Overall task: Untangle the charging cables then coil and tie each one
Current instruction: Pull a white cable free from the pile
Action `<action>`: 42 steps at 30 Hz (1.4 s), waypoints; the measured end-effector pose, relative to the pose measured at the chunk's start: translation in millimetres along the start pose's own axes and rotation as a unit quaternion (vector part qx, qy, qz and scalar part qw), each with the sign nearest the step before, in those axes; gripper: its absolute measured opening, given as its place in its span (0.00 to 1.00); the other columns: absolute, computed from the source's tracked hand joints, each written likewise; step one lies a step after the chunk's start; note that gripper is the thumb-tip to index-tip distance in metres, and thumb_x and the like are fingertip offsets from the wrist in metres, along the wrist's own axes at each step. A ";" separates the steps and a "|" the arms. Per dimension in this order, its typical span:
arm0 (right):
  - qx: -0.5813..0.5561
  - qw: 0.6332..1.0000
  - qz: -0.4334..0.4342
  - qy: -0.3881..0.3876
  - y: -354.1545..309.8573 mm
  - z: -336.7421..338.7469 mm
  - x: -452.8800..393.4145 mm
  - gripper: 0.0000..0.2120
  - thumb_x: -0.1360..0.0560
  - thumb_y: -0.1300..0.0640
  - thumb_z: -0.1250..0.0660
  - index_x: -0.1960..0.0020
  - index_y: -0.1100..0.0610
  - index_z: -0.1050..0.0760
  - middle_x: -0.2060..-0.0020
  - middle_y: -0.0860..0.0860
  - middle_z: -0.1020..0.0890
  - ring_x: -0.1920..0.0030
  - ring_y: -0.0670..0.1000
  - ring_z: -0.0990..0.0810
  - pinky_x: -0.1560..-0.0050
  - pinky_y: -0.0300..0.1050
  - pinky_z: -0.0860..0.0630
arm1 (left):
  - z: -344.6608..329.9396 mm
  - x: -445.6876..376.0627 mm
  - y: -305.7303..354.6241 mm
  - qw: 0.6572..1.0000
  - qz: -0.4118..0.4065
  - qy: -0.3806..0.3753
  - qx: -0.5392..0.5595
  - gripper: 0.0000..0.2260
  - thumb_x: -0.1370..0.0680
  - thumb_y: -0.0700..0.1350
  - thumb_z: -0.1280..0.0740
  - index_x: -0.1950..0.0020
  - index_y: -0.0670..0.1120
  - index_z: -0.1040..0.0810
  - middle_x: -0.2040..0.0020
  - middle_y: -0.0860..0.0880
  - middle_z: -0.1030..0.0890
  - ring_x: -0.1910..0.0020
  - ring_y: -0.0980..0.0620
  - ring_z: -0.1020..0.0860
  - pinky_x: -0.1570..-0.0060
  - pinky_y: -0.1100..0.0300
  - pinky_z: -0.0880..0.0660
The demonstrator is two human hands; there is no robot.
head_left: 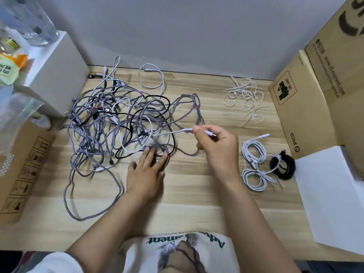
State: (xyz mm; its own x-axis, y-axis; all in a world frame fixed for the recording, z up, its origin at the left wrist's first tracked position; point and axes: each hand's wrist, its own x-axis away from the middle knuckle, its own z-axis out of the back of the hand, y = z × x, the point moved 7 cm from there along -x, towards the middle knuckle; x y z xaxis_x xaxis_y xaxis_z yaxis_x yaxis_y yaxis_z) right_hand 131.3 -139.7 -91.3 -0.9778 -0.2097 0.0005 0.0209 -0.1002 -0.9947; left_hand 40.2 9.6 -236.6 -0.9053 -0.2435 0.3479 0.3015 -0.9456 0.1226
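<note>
My right hand (216, 146) pinches the plug end of a white cable (173, 132), which runs toward nine o'clock into the tangle of cables (122, 123) on the wooden table (197, 198). My left hand (145, 174) lies flat, fingers straight, pressing the tangle's six o'clock edge. Coiled white cables (254, 162) and a coiled black cable (283, 166) lie at three o'clock; loose white ties (244, 95) at one o'clock.

Shirt (177, 253): white T-shirt with a printed picture on the chest in grey and brown tones.
Lettering (167, 239): dark green words above the picture, seen upside down.
Sleeve (57, 263): short and white, ending at the upper arm.
Forearms: bare, no watch or rings visible.
</note>
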 end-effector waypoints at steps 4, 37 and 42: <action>-0.119 0.992 0.023 0.025 -22.8 3.9 11.4 0.10 0.32 0.63 0.28 0.68 0.53 0.24 0.77 0.43 0.24 0.74 0.40 0.28 0.68 0.31 0.30 | 15.0 -9.6 7.9 0.992 0.017 -0.078 0.093 0.23 0.20 0.54 0.43 0.25 0.59 0.42 0.22 0.51 0.51 0.24 0.52 0.57 0.29 0.46 0.49; 0.126 0.986 -0.056 -0.099 9.8 -7.7 22.6 0.06 0.23 0.49 0.37 0.57 0.50 0.28 0.63 0.44 0.21 0.60 0.47 0.23 0.54 0.48 0.27 | 90.2 11.1 82.0 0.492 -0.024 -0.121 0.862 0.14 0.28 0.48 0.40 0.57 0.49 0.15 0.53 0.51 0.16 0.54 0.56 0.19 0.51 0.60 0.26; 0.257 0.949 -0.048 -0.176 21.4 -25.2 35.2 0.17 0.26 0.42 0.38 0.57 0.57 0.24 0.68 0.51 0.21 0.63 0.53 0.22 0.58 0.52 0.25 | 79.7 8.3 72.4 0.445 0.028 -0.117 0.887 0.10 0.28 0.45 0.39 0.62 0.44 0.19 0.58 0.49 0.19 0.60 0.54 0.20 0.59 0.59 0.23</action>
State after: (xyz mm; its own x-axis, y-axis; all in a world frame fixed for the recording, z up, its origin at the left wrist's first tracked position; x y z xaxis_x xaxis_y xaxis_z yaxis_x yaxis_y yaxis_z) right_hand 92.1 -124.8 -115.1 -0.8519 -0.4789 0.2121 0.1238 -0.5776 -0.8069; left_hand 78.3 -43.7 -150.8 -0.8879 -0.0305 0.4590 0.2715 0.7706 0.5765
